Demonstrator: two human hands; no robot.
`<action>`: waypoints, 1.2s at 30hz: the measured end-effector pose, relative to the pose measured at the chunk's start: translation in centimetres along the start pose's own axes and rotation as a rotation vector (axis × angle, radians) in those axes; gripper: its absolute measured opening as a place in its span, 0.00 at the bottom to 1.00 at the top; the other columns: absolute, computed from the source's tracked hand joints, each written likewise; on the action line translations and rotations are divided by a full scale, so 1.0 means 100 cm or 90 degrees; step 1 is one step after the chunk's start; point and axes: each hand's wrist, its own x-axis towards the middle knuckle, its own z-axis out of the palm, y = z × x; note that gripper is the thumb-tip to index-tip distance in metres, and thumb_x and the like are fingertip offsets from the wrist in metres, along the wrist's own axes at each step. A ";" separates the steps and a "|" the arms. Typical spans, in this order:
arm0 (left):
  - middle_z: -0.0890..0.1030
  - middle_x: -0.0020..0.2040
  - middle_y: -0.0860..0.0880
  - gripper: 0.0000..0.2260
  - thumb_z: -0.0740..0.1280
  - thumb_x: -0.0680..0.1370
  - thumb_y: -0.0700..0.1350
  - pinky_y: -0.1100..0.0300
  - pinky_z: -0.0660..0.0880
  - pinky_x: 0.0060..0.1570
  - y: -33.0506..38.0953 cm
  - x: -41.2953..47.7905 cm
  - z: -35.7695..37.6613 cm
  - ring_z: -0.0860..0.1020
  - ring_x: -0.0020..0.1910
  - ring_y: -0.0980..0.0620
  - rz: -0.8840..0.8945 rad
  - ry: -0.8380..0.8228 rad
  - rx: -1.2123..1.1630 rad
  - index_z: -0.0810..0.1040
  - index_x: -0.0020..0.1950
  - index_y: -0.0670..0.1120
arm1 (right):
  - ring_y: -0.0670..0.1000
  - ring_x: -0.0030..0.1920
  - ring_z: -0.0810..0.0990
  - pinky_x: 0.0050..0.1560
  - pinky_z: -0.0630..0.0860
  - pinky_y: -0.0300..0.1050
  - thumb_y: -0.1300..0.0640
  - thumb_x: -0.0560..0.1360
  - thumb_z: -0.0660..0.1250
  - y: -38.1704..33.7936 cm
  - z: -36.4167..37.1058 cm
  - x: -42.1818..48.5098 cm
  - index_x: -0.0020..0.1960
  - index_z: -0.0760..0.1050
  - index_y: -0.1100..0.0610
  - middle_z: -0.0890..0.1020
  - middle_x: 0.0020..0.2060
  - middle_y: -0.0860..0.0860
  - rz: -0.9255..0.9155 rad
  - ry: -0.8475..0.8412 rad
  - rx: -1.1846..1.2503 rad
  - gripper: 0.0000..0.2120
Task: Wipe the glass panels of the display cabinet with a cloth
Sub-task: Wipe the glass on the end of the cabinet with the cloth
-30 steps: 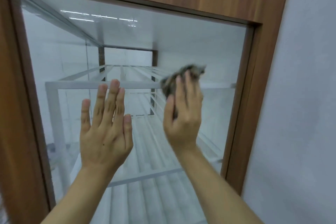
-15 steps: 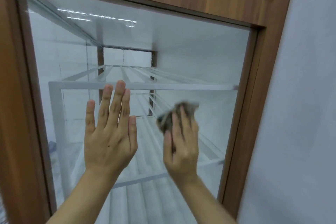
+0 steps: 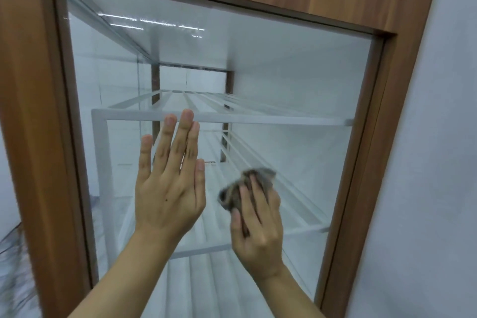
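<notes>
Lowered, the right hand point(image 3: 258, 227) clamps cloth point(image 3: 229, 195), apparently against glass panel point(image 3: 284, 72); left hand point(image 3: 167, 193) braces flat, fingers straight. Overlap strokes.

Two grips, both bare hands, are up at the cabinet: the left grip point(image 3: 169, 199), with five straight fingers showing, and the right grip point(image 3: 258, 230). There is one cloth point(image 3: 232, 193), grey-brown and bunched. One glass panel point(image 3: 284, 72) sits in one wooden frame point(image 3: 33, 111). Behind the glass are two white slatted shelves, an upper shelf point(image 3: 258, 118) and a lower shelf point(image 3: 201, 250), and two brown posts at the far end, a left post point(image 3: 155, 82) and a right post point(image 3: 229, 85)
</notes>
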 end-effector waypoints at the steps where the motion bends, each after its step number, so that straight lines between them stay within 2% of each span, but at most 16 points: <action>1: 0.54 0.83 0.45 0.25 0.50 0.85 0.45 0.46 0.46 0.80 -0.003 -0.002 -0.001 0.53 0.82 0.45 0.004 -0.002 0.001 0.54 0.82 0.40 | 0.56 0.76 0.68 0.63 0.74 0.67 0.58 0.82 0.62 0.009 -0.006 -0.013 0.70 0.71 0.65 0.73 0.69 0.61 0.000 -0.007 -0.007 0.19; 3: 0.53 0.83 0.46 0.25 0.51 0.85 0.46 0.47 0.46 0.80 -0.013 -0.010 -0.004 0.52 0.82 0.46 0.014 -0.010 0.007 0.54 0.82 0.41 | 0.59 0.74 0.70 0.65 0.72 0.69 0.58 0.83 0.61 0.027 -0.009 0.003 0.69 0.72 0.66 0.73 0.69 0.62 0.065 0.047 0.004 0.18; 6: 0.52 0.83 0.47 0.26 0.52 0.85 0.47 0.48 0.46 0.80 -0.029 -0.017 -0.012 0.50 0.82 0.47 0.043 -0.024 0.004 0.53 0.82 0.41 | 0.63 0.73 0.70 0.71 0.68 0.65 0.60 0.82 0.61 0.035 0.004 0.090 0.70 0.72 0.67 0.73 0.70 0.62 0.235 0.205 0.004 0.18; 8: 0.53 0.83 0.45 0.26 0.53 0.84 0.46 0.47 0.47 0.80 -0.037 -0.016 -0.019 0.51 0.82 0.46 0.033 -0.005 0.007 0.54 0.82 0.40 | 0.63 0.74 0.69 0.72 0.67 0.63 0.61 0.82 0.62 0.018 0.017 0.134 0.69 0.73 0.67 0.74 0.70 0.62 0.249 0.241 0.010 0.18; 10: 0.54 0.82 0.43 0.26 0.53 0.84 0.45 0.45 0.47 0.80 -0.044 -0.015 -0.024 0.52 0.82 0.45 0.004 0.028 0.011 0.56 0.81 0.38 | 0.63 0.74 0.69 0.72 0.68 0.63 0.61 0.81 0.63 -0.014 0.028 0.124 0.69 0.74 0.67 0.74 0.70 0.63 0.150 0.193 0.032 0.18; 12: 0.55 0.82 0.42 0.25 0.54 0.84 0.45 0.44 0.48 0.80 -0.052 -0.016 -0.025 0.53 0.82 0.43 -0.007 0.035 0.018 0.56 0.81 0.38 | 0.62 0.74 0.70 0.69 0.70 0.65 0.61 0.81 0.65 -0.041 0.030 0.065 0.70 0.73 0.65 0.73 0.70 0.63 0.028 0.070 0.032 0.19; 14: 0.54 0.82 0.43 0.26 0.54 0.84 0.45 0.44 0.47 0.80 -0.057 -0.019 -0.022 0.53 0.81 0.43 -0.003 0.018 0.017 0.56 0.81 0.38 | 0.60 0.74 0.70 0.64 0.73 0.66 0.59 0.81 0.64 -0.043 0.019 0.004 0.72 0.71 0.62 0.72 0.71 0.60 -0.024 -0.019 0.009 0.20; 15: 0.53 0.82 0.44 0.26 0.53 0.84 0.46 0.44 0.47 0.80 -0.058 -0.020 -0.021 0.53 0.82 0.43 -0.003 0.011 0.015 0.55 0.81 0.38 | 0.59 0.74 0.70 0.62 0.74 0.68 0.58 0.82 0.63 -0.035 0.014 -0.009 0.71 0.71 0.63 0.72 0.72 0.59 -0.013 -0.021 0.001 0.19; 17: 0.51 0.83 0.45 0.27 0.52 0.85 0.47 0.44 0.46 0.80 -0.057 -0.019 -0.020 0.52 0.82 0.43 -0.010 0.003 0.014 0.53 0.82 0.39 | 0.60 0.74 0.69 0.64 0.71 0.71 0.60 0.82 0.62 -0.016 0.013 0.005 0.70 0.71 0.66 0.72 0.71 0.61 0.072 0.047 -0.010 0.19; 19: 0.50 0.83 0.45 0.27 0.51 0.84 0.47 0.45 0.44 0.80 -0.056 -0.019 -0.021 0.51 0.82 0.44 -0.013 -0.003 0.008 0.52 0.82 0.40 | 0.63 0.73 0.69 0.69 0.68 0.69 0.61 0.81 0.62 -0.012 0.019 0.059 0.69 0.71 0.68 0.72 0.70 0.64 0.177 0.156 -0.004 0.18; 21: 0.51 0.83 0.45 0.27 0.52 0.84 0.47 0.46 0.43 0.80 -0.057 -0.019 -0.022 0.51 0.82 0.44 -0.015 -0.009 0.006 0.52 0.82 0.40 | 0.64 0.74 0.69 0.72 0.67 0.65 0.61 0.81 0.63 -0.024 0.032 0.117 0.70 0.72 0.67 0.73 0.70 0.64 0.199 0.201 0.014 0.18; 24: 0.53 0.82 0.45 0.26 0.51 0.85 0.47 0.47 0.43 0.80 -0.057 -0.019 -0.022 0.52 0.82 0.44 -0.010 -0.006 0.005 0.53 0.82 0.40 | 0.63 0.75 0.68 0.73 0.67 0.62 0.63 0.81 0.64 -0.057 0.043 0.118 0.69 0.74 0.67 0.73 0.70 0.64 0.095 0.142 0.037 0.18; 28: 0.53 0.82 0.43 0.26 0.51 0.85 0.47 0.46 0.44 0.80 -0.058 -0.020 -0.022 0.51 0.82 0.44 -0.006 -0.010 0.007 0.53 0.82 0.40 | 0.60 0.72 0.72 0.62 0.75 0.65 0.59 0.81 0.63 -0.063 0.023 -0.003 0.70 0.71 0.64 0.74 0.69 0.60 0.002 -0.021 0.020 0.19; 30: 0.52 0.83 0.44 0.27 0.51 0.85 0.47 0.45 0.45 0.80 -0.057 -0.020 -0.021 0.51 0.82 0.44 -0.008 -0.009 0.009 0.52 0.82 0.40 | 0.58 0.72 0.73 0.60 0.76 0.65 0.58 0.82 0.63 -0.051 0.016 -0.012 0.70 0.71 0.63 0.75 0.68 0.59 -0.028 -0.046 0.017 0.19; 34: 0.50 0.83 0.45 0.27 0.51 0.85 0.47 0.44 0.45 0.80 -0.056 -0.020 -0.021 0.49 0.82 0.45 -0.007 -0.007 0.013 0.51 0.82 0.40 | 0.61 0.75 0.68 0.72 0.69 0.62 0.60 0.82 0.62 -0.048 0.033 0.101 0.68 0.74 0.67 0.73 0.70 0.62 0.128 0.139 0.053 0.18; 36: 0.50 0.83 0.45 0.27 0.51 0.85 0.47 0.45 0.45 0.80 -0.057 -0.020 -0.021 0.49 0.82 0.45 -0.009 -0.011 0.017 0.51 0.82 0.40 | 0.63 0.76 0.66 0.75 0.65 0.59 0.61 0.82 0.62 -0.055 0.043 0.142 0.70 0.73 0.67 0.72 0.71 0.62 0.170 0.167 0.052 0.19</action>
